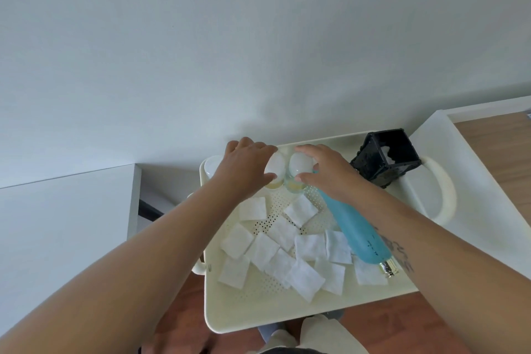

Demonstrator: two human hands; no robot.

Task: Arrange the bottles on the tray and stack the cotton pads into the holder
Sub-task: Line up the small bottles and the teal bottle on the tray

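A cream perforated tray [253, 313] holds several square white cotton pads [283, 250], scattered flat. Two small bottles with white round caps stand side by side at the tray's far edge. My left hand [244, 165] grips the left bottle [275, 167] and my right hand [327, 172] grips the right bottle [299, 166]. A long turquoise bottle [356, 227] with a silver cap lies on its side under my right forearm. The black square holder [386, 156] stands at the far right corner, with some white pads inside.
A white wall rises right behind the tray. White surfaces [57, 215] flank it left and right, the right one [471, 169] edged with wood. The tray's right handle [444, 190] curves outward. Reddish wood floor [388, 322] lies below.
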